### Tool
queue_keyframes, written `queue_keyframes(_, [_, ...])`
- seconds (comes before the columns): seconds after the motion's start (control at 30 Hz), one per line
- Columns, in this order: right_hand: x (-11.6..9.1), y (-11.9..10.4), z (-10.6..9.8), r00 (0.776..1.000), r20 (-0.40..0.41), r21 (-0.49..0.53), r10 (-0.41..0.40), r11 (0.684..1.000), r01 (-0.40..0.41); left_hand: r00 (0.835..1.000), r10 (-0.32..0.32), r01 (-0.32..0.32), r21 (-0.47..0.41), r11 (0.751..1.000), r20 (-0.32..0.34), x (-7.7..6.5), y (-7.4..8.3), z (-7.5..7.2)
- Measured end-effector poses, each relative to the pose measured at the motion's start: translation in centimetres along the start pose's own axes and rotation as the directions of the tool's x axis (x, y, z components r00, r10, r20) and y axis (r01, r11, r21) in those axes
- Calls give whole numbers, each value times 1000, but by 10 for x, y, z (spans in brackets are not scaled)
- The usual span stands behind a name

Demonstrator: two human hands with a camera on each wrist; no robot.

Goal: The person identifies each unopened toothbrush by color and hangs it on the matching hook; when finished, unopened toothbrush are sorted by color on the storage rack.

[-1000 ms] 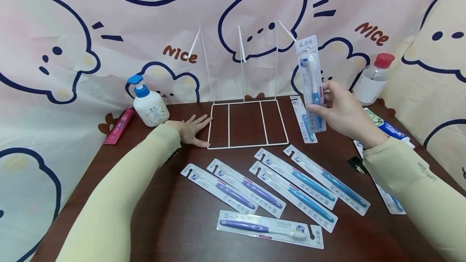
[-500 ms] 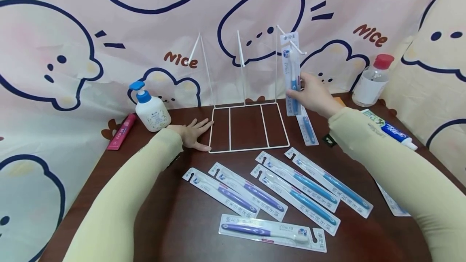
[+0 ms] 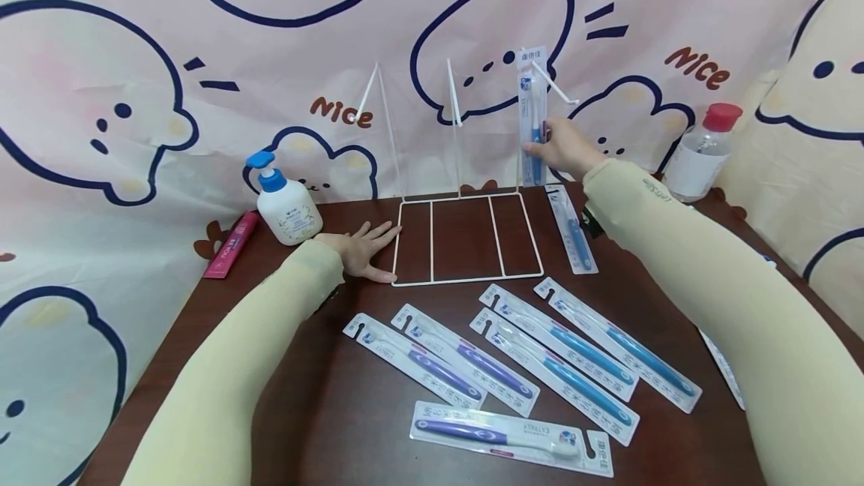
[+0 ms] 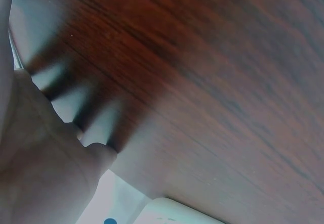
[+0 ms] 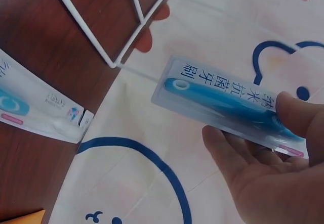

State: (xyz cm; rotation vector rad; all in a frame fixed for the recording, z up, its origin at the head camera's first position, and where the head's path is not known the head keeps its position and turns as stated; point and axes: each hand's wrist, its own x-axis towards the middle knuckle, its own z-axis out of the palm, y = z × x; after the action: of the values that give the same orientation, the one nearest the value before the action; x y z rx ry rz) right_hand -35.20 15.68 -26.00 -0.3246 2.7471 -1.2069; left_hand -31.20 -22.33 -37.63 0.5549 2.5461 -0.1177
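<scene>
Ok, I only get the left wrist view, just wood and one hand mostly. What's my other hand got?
Observer: Your right hand holds a packed toothbrush.
Operator: Cool! Is it hanging up yet?
Observer: Looks threaded, though you're holding it: the rightmost hook pokes out near its top.
Operator: Any purple ones?
Observer: Yes, a purple brush lies at the front of the head view.
</scene>
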Motion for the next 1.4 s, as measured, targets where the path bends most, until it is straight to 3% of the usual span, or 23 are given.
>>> queue_keyframes(0.4, [22,-1,0,999,-11,-22,33,999,-33,1000,0,0,-10,1000,8,-1,0,-1])
queue_keyframes(0.67, [17,5,-6,999,-21,21,29,999,-28,1000,2,-2,-11,1000,-4,0,-1,0])
queue_keyframes(0.73, [12,9,-7,999,-15,-5,35,999,-35,1000,6,-6,-14,1000,-8,-1,-1,0])
queue_keyframes(0.8, [7,16,-8,998,10,-100,57,993,-56,1000,1,-1,-14,1000,-9,1,-2,1])
queue_keyframes(0.9, [-2,29,-6,992,57,-286,110,954,-90,1000,-7,6,-14,1000,-5,5,-4,3])
queue_keyframes(0.97, [-4,39,0,985,81,-414,150,904,-104,1000,-18,18,-13,1000,-2,7,-6,4])
queue_keyframes(1.13, [-8,71,20,979,84,-571,185,814,-105,1000,10,-10,-19,1000,-7,2,-5,2])
queue_keyframes(1.2, [-7,83,26,974,80,-587,212,799,-126,1000,24,-24,-18,1000,-9,0,-3,1])
queue_keyframes(1.4, [0,106,35,929,103,-599,356,768,-228,1000,26,-26,-5,1000,-9,-2,-1,0])
